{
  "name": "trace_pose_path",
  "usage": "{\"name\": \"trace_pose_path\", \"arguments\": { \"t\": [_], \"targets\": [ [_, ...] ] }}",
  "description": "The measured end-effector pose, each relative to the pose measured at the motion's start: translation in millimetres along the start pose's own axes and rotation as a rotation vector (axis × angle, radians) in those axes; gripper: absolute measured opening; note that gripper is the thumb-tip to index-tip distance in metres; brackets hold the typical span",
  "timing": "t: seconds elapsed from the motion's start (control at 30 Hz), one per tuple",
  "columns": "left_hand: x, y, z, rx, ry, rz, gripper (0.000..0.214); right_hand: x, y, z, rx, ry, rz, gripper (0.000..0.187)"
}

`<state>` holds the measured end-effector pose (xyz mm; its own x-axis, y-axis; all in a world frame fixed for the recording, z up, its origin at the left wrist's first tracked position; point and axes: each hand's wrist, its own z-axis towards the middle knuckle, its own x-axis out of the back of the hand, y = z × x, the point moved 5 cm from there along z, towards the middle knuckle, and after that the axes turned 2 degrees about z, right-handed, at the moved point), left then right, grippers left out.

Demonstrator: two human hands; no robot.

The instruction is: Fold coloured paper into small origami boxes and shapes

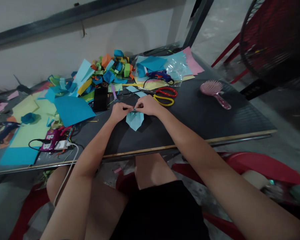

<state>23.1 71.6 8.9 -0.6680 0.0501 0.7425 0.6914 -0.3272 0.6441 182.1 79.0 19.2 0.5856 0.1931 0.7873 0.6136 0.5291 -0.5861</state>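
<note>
Fingers (127, 107) of my left hand (120, 111) and right hand (147, 106) pinch the top edge of the folded light-blue paper (134, 121), which lies on the surface (190, 116) just beneath them. I judge a crease is being set; the next move calls for firm, even pressing along it.

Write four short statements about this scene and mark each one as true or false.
1. The left hand and right hand both pinch the folded paper. True.
2. The right hand holds the scissors. False: they lie untouched on the table, beyond the hands.
3. The hairbrush is pink. True.
4. The hairbrush lies left of the hands. False: it lies to their right.
</note>
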Motion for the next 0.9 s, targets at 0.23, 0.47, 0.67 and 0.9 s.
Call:
{"name": "trace_pose_path", "arguments": {
  "t": [0.23, 0.47, 0.67, 0.9],
  "targets": [
    [6.9, 8, -1, -0.006, 0.119, 0.148, 0.013, 6, 3, -2, -0.076, 0.078, 0.026, 0.012],
    [8.6, -5, -1, 0.109, 0.108, -0.019, 0.01, 11, 0, -7, -0.097, 0.128, 0.11, 0.017],
    [2.8, -16, -1, 0.142, 0.131, -0.244, 0.017, 3, -5, -5, -0.075, 0.124, 0.049, 0.021],
    [0.8, -7, 0, 0.013, 0.107, -0.079, 0.018, 1, -4, -4, -0.063, 0.1, -0.091, 0.018]
  ]
}}
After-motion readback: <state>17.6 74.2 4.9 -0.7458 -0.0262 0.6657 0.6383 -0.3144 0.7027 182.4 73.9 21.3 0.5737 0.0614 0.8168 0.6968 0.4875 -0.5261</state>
